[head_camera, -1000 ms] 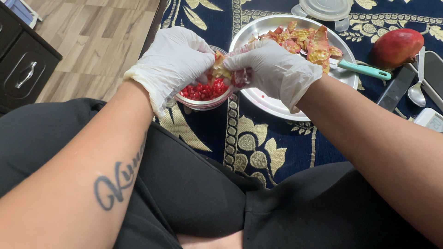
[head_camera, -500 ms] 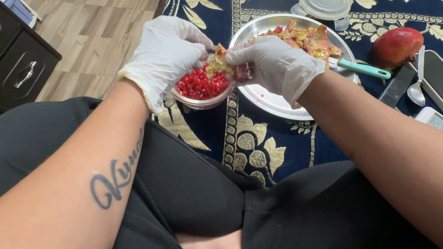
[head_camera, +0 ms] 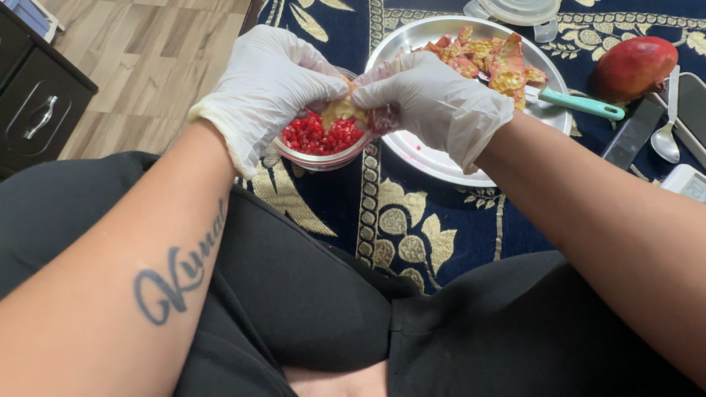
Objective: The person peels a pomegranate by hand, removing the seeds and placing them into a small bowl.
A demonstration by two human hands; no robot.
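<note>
Both my hands wear white gloves and grip one pomegranate piece right above a small clear bowl of red seeds. My left hand holds the piece from the left, and my right hand holds it from the right. The yellowish inner rind shows between my fingertips. Behind my right hand lies a round steel plate heaped with pomegranate peel.
A knife with a teal handle rests on the plate's right rim. A whole pomegranate, a spoon, a clear lid and a white device lie on the dark blue and gold cloth. A dark cabinet stands on the wooden floor at left.
Both hands have stayed over the bowl working the pomegranate piece. The fingers have shifted on it, and more of the seeds in the bowl shows than a second ago.
</note>
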